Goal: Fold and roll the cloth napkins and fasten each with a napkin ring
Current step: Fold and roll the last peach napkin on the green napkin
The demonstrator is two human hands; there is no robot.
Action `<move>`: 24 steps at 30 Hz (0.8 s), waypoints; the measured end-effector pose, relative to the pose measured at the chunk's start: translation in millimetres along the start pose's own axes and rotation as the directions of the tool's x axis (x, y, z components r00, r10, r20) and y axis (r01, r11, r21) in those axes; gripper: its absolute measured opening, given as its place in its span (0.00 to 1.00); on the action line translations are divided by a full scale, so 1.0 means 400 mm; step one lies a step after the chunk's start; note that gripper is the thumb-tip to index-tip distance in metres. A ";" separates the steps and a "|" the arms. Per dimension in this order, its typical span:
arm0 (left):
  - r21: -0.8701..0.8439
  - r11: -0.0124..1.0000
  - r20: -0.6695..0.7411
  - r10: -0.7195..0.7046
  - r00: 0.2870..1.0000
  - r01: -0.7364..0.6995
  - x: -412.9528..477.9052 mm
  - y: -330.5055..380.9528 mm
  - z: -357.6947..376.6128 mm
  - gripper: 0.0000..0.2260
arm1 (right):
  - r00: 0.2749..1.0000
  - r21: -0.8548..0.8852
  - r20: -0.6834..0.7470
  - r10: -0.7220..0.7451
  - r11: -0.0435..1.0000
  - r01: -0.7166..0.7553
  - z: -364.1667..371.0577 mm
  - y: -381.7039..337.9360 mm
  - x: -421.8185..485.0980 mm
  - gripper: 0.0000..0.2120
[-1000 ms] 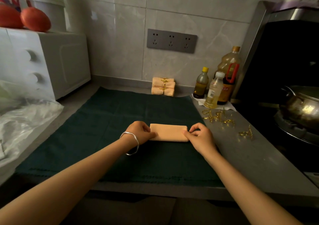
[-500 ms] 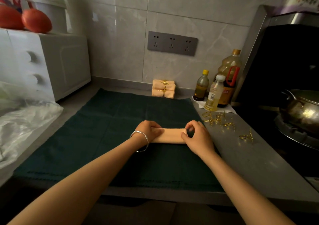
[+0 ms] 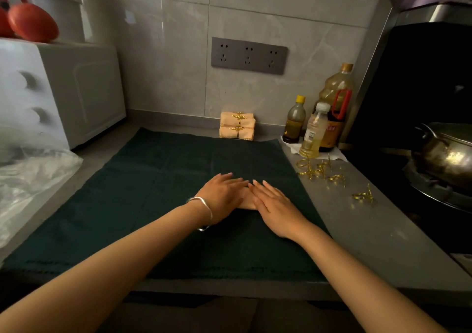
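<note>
Dim kitchen tabletop (image 3: 357, 233) of grey stone, with a dark green mat (image 3: 153, 192) spread over most of it. Near the middle of the mat lies a rolled peach cloth napkin (image 3: 246, 204), almost wholly covered by two hands; only a short strip shows between them. The left hand (image 3: 222, 192), with a silver bracelet (image 3: 204, 206) on its wrist, lies flat on the napkin's left part, fingers (image 3: 236, 182) straight and close together. The right hand (image 3: 274, 205) lies flat on the right part, fingers straight and slightly spread, their tips just beside the left hand's. Neither hand grips anything.

At the mat's far edge, against the tiled wall, two finished napkin rolls (image 3: 237, 126) are stacked, each banded by a gold ring. Off the mat's right edge, on bare tabletop, loose gold napkin rings (image 3: 319, 171) lie in a scattered cluster, with one ring (image 3: 362, 196) apart from them. Beyond the mat's far right corner stand three bottles (image 3: 313, 133) on white paper. Further right of the mat, a metal pot (image 3: 449, 154) sits on a stove. Left of the mat are a white appliance (image 3: 63, 90) and a crumpled clear plastic bag (image 3: 30, 179). A grey socket panel (image 3: 249, 55) is on the wall above the mat.
</note>
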State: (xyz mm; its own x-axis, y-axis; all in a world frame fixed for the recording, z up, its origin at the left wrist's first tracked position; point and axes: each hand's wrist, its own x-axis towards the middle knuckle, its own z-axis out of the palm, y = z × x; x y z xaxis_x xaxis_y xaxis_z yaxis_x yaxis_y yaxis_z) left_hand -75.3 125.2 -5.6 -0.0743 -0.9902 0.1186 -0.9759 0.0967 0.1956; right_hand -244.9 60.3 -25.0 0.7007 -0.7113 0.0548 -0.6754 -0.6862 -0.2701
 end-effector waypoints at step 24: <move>0.331 0.936 0.166 0.067 0.984 -0.120 -0.041 0.005 -0.047 0.19 | 0.967 -0.062 -0.200 -0.160 0.987 0.151 -0.080 0.049 -0.065 0.15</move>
State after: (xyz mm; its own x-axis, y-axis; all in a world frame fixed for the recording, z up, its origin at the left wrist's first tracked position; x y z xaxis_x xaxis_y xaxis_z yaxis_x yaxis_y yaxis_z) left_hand -72.1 143.6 11.2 -0.1725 -0.9845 -0.0323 -0.9725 0.1755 -0.1528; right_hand -283.7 60.7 -1.1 0.7396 -0.6080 0.2886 -0.5750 -0.7937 -0.1984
